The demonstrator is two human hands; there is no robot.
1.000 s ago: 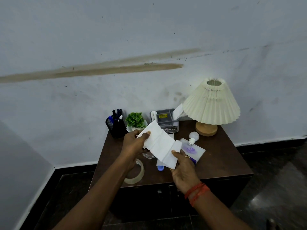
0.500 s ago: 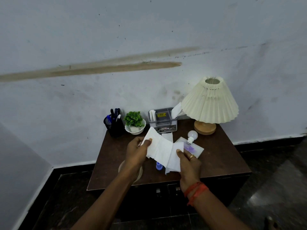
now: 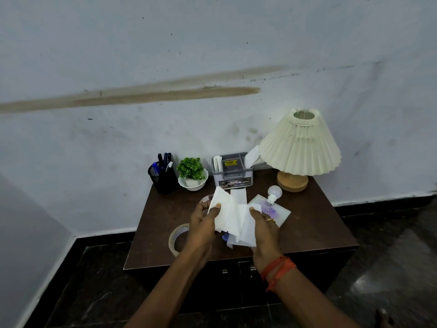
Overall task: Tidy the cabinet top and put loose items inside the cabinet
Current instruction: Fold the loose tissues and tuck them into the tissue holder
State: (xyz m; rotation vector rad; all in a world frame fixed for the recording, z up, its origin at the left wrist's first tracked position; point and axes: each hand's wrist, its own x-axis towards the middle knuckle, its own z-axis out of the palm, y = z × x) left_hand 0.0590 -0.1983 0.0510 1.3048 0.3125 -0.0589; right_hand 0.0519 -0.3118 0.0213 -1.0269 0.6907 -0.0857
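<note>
A dark brown cabinet stands against the wall, its two doors closed. Above its top, my left hand and my right hand both pinch a white creased tissue paper, folded between them. Loose on the top lie a white light bulb, a white card with a purple print, a tape roll and a small blue item partly hidden under the paper. Another white paper and a glass item lie behind my hands.
Along the back stand a black mesh pen holder, a small green plant in a white bowl, a grey organiser box and a cream pleated lamp. Dark floor tiles surround the cabinet.
My hands have come closer together, folding the tissue paper narrower. The camera view has shifted slightly back and down.
</note>
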